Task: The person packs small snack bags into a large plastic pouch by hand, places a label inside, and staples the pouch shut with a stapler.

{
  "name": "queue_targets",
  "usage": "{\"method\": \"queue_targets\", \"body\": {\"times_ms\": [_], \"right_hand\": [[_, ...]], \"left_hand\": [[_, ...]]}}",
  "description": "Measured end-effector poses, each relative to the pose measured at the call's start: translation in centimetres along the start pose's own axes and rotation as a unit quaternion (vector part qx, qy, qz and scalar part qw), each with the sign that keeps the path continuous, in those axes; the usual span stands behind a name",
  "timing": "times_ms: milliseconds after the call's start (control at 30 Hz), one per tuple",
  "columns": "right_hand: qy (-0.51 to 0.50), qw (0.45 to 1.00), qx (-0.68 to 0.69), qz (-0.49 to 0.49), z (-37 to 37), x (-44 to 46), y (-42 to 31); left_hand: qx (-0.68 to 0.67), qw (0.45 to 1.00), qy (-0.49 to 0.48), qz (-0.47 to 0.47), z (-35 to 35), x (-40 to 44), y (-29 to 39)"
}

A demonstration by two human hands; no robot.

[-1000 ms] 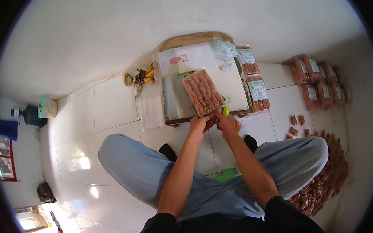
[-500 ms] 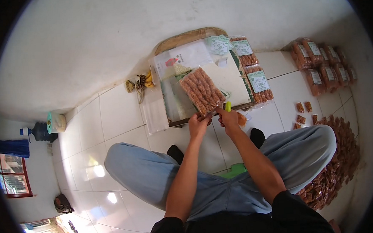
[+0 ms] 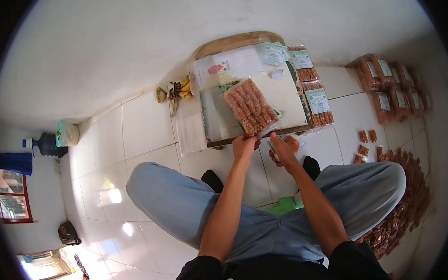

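A clear plastic pack of brown snack pieces (image 3: 251,107) lies tilted on the low work table (image 3: 293,106). My left hand (image 3: 245,147) is closed on the near end of its plastic. Just to the right, my right hand (image 3: 285,150) is curled, apart from the pack's snack part; a small pale object shows under its fingers, too covered to name. Behind that hand, a small bag with orange contents (image 3: 291,143) shows in part. Two labelled snack packs (image 3: 317,104) line the table's right edge.
Printed labels (image 3: 274,53) and plastic bags (image 3: 230,63) lie on the table. Stacked snack packs (image 3: 399,100) stand at the right wall, with small packets (image 3: 363,150) and a large heap of packets (image 3: 406,191) nearer. Bananas (image 3: 185,89) lie left of the table.
My right hand has drawn slightly back and right from the pack's end and turned. The bright yellow-green tool tip seen at it earlier no longer shows. My left hand still grips the pack.
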State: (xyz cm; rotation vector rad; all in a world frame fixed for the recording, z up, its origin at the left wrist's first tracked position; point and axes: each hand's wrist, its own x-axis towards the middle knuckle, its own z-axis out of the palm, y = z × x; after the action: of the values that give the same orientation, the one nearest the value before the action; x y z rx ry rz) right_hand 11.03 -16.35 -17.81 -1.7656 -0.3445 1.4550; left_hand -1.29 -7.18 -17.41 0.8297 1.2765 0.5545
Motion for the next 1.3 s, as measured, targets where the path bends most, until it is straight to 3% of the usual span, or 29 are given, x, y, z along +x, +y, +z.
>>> {"method": "queue_targets", "body": {"times_ms": [233,667,967,1167,1300], "right_hand": [[-0.087,0.99,0.109,-0.03,0.5,0.5,0.6],[-0.08,0.987,0.124,-0.056,1.3,1.0,0.1],[-0.101,0.981,0.146,-0.075,1.8,1.9,0.5],[-0.094,0.979,0.14,-0.111,2.1,2.8,1.3],[-0.077,0.98,0.14,-0.12,2.5,2.8,1.0]], "left_hand": [[-0.061,0.998,0.009,0.001,0.5,0.4,-0.7],[0.077,0.997,-0.002,-0.01,0.2,0.2,-0.2],[-0.047,0.995,-0.037,-0.083,-0.6,0.8,0.1],[0.031,0.992,-0.068,-0.103,-1.4,2.1,-0.1],[0.003,0.994,-0.054,-0.099,-0.8,0.9,0.7]]}}
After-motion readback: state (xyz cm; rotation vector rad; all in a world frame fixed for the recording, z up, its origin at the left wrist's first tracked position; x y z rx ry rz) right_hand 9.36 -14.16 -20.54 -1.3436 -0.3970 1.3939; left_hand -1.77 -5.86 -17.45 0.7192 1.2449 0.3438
